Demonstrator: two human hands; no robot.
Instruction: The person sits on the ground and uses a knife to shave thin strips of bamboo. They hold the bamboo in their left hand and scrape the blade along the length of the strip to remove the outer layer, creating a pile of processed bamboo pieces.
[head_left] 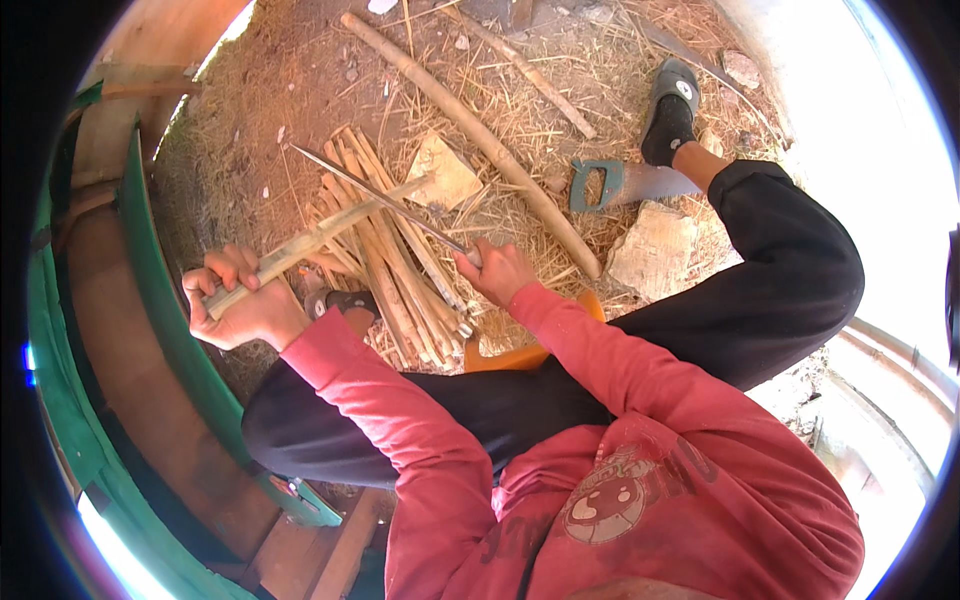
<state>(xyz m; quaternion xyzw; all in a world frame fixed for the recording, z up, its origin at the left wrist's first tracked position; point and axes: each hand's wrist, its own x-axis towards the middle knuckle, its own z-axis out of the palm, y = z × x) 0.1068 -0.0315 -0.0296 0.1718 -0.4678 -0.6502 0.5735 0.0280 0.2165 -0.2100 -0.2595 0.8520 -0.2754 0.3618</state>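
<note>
My left hand [262, 308] is closed around the near end of a pale split-wood strip [325, 232], which slants away to the right. In my right hand [503, 274] is the handle of a long, narrow-bladed knife [345, 174], its blade seen nearly edge-on and pointing to the far left. Blade and strip cross in the view; whether they touch I cannot tell. Beneath them a pile of split-wood strips [388, 262] lies on the ground between my legs. A flat pale wood piece [447, 172] lies just beyond the crossing.
A long round pole [470, 125] runs diagonally across the straw-covered ground, with a shorter pole [530, 75] beyond. By my right foot lies a green-handled saw [592, 186] near a pale block [655, 248]. Something orange [510, 358] shows beneath me. Green-edged boards [165, 330] stand at left.
</note>
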